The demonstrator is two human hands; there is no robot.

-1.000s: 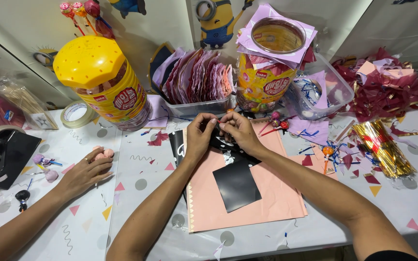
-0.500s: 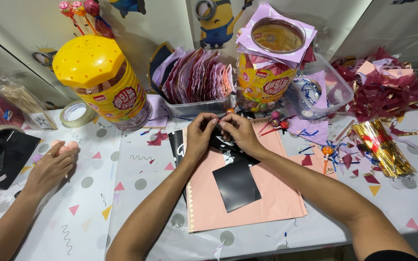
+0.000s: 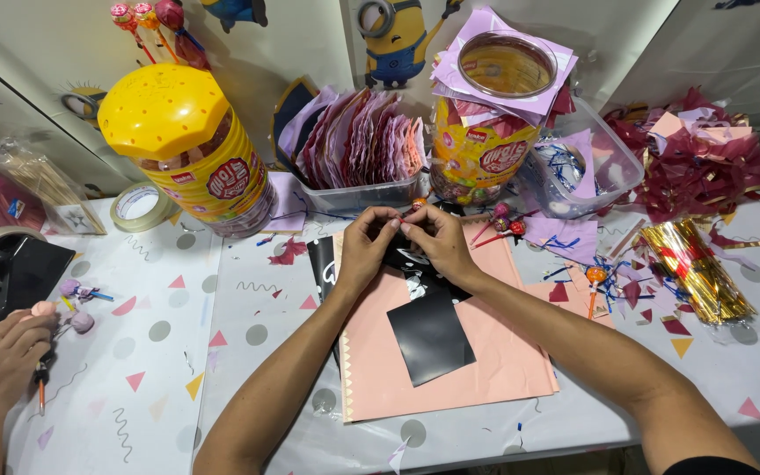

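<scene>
Black paper [image 3: 430, 339] is pinched at its top by left hand [image 3: 364, 251] and right hand [image 3: 440, 244], fingertips together.

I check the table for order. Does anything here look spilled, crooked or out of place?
Yes. Small paper scraps and blue ties lie scattered at the right of the table. The black sheet lies crooked on the pink paper, under both hands, left hand and right hand.

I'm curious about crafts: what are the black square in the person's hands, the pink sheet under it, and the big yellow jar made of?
Black square: likely glossy paper or thin film; it shines. Pink sheet: matte paper, probably, with one scalloped edge. Yellow jar: seemingly plastic, with an opaque moulded lid and a clear wall.
</scene>
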